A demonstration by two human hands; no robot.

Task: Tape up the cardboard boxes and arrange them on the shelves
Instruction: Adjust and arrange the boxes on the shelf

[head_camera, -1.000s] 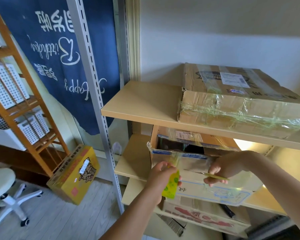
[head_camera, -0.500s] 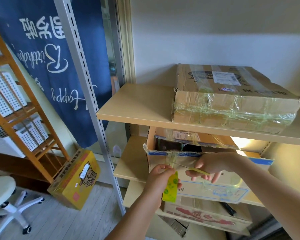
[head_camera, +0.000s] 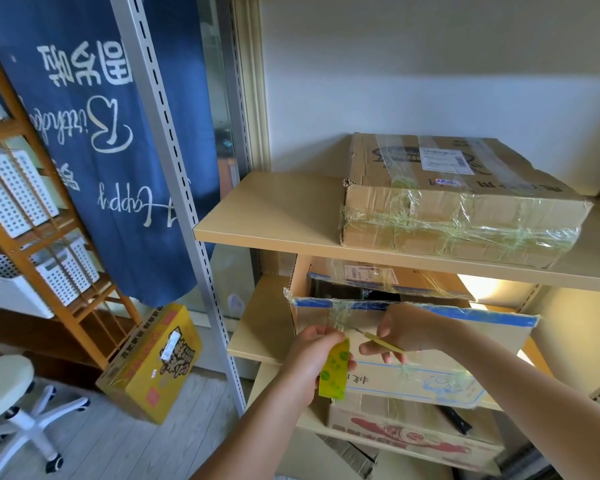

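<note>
A cardboard box (head_camera: 465, 351) with a blue-edged open flap stands on the middle shelf (head_camera: 260, 327); clear tape runs down its front face. My left hand (head_camera: 312, 362) grips a yellow-green tape roll (head_camera: 334, 370) in front of the box's lower left part. My right hand (head_camera: 400, 332) pinches a thin yellow cutter (head_camera: 383, 342) against the front face, just right of the tape strip. A flat taped box (head_camera: 458, 199) lies on the upper shelf (head_camera: 274, 209). Another box with red print (head_camera: 406, 431) sits on the shelf below.
A grey slotted upright (head_camera: 174, 174) frames the shelf's left side. A yellow carton (head_camera: 153, 365) leans on the floor by a wooden rack (head_camera: 49, 237) with white baskets. A white swivel stool (head_camera: 4, 386) stands at the lower left. A blue curtain (head_camera: 94, 133) hangs behind.
My right hand with the cutter has moved left and slightly up along the box front, closer to the tape strip. My left hand keeps the roll almost in place.
</note>
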